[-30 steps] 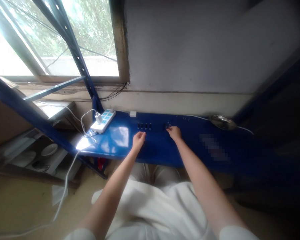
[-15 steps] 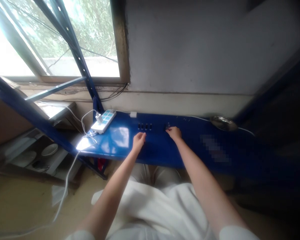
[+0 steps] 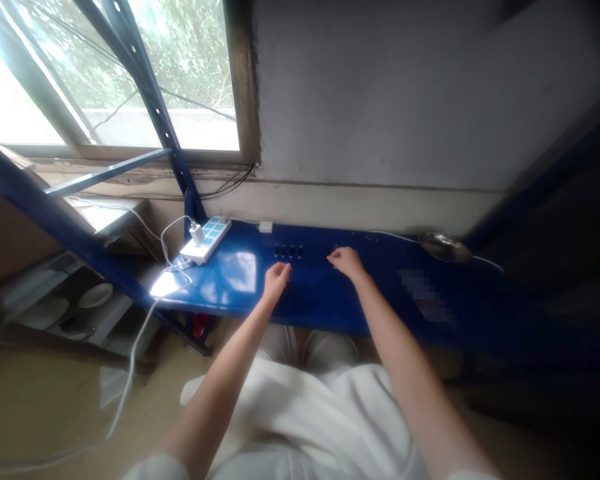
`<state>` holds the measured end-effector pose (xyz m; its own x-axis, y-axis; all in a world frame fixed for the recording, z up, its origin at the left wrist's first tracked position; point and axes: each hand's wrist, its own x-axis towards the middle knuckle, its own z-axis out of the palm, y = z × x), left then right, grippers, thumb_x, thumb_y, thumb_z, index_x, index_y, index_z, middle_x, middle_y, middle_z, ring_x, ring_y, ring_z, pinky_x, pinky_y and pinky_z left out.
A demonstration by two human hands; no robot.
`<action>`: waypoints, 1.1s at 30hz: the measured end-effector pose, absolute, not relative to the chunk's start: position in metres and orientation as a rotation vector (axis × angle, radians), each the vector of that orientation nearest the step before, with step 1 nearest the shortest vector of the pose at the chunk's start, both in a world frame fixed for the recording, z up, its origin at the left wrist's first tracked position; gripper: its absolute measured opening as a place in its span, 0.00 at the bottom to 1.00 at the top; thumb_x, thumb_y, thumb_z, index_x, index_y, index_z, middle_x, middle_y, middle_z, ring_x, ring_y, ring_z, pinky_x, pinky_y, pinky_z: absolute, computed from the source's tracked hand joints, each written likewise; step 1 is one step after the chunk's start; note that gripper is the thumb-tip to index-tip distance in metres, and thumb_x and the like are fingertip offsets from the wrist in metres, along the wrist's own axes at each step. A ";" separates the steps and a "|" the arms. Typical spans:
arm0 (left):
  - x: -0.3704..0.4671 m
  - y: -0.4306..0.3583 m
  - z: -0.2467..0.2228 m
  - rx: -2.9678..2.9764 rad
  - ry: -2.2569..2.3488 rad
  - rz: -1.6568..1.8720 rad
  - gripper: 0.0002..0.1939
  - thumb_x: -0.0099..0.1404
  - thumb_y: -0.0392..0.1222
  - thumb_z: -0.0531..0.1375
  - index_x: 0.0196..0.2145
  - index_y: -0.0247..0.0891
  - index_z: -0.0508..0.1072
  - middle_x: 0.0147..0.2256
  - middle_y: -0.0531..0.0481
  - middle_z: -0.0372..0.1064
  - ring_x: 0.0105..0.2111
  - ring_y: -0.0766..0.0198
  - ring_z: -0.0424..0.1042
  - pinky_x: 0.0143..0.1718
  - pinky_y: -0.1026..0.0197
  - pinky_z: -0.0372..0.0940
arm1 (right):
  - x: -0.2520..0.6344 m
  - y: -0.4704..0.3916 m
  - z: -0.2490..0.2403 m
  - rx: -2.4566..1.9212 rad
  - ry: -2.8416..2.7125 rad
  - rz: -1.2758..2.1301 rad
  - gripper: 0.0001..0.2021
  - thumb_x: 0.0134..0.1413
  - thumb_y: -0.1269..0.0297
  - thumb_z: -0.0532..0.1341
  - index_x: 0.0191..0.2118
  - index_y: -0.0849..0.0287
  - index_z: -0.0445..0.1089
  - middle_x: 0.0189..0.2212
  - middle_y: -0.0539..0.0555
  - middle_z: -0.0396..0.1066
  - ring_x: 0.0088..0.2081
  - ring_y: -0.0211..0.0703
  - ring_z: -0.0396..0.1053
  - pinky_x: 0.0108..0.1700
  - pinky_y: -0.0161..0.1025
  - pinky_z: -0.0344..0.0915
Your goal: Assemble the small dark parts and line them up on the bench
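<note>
Several small dark pieces stand in a short row on the blue tabletop. Just in front of that row is my left hand, its fingers pinched together; whatever is between them is too small to make out. My right hand is to the right of the row, low over the tabletop, with thumb and fingertips together. A small dark thing shows by its fingertips, but I cannot tell what it is or whether it is held.
On the left lies a white power strip with a plugged-in charger. A white adapter is near the back edge. A shiny metal dish sits back right, near tiny loose bits. Blue shelf posts rise left.
My right hand has shifted slightly left and up over the tabletop, covering more of the small thing there. My left hand has barely moved, and the view has shifted a little.
</note>
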<state>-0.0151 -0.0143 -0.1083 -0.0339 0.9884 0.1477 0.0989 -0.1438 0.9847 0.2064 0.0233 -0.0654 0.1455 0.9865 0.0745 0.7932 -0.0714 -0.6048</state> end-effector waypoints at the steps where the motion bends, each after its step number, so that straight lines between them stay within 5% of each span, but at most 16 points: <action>1: -0.015 -0.014 -0.108 1.366 1.236 1.302 0.17 0.57 0.53 0.55 0.27 0.34 0.69 0.17 0.56 0.60 0.14 0.74 0.57 0.16 0.70 0.53 | 0.196 0.022 -0.063 -1.820 -1.709 0.505 0.07 0.47 0.64 0.60 0.29 0.61 0.73 0.24 0.55 0.74 0.29 0.42 0.72 0.36 0.36 0.66; 10: -0.014 -0.015 -0.110 1.339 1.222 1.327 0.17 0.58 0.53 0.55 0.27 0.34 0.69 0.16 0.57 0.59 0.13 0.75 0.55 0.15 0.70 0.51 | 0.127 0.045 -0.088 -1.569 -1.544 0.632 0.20 0.43 0.71 0.63 0.46 0.65 0.66 0.42 0.62 0.72 0.39 0.42 0.72 0.43 0.38 0.68; 28: -0.015 -0.018 -0.107 1.348 1.214 1.311 0.16 0.58 0.51 0.55 0.27 0.34 0.69 0.17 0.57 0.59 0.14 0.74 0.57 0.16 0.71 0.53 | 0.116 0.057 -0.113 -1.608 -1.429 0.511 0.07 0.44 0.70 0.58 0.31 0.62 0.72 0.31 0.58 0.75 0.36 0.45 0.72 0.41 0.40 0.66; 33: -0.014 -0.017 -0.104 1.340 1.220 1.314 0.14 0.58 0.49 0.55 0.28 0.34 0.69 0.17 0.57 0.59 0.14 0.75 0.56 0.15 0.71 0.52 | 0.122 0.045 -0.098 -1.429 -1.276 0.557 0.13 0.43 0.68 0.59 0.37 0.64 0.73 0.33 0.59 0.74 0.35 0.44 0.71 0.41 0.40 0.67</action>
<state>-0.0141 -0.0173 -0.1043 -0.0391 0.9892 0.1410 0.0670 -0.1382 0.9881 0.1223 0.0454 -0.0976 0.3125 0.9011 0.3006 0.3923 0.1658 -0.9048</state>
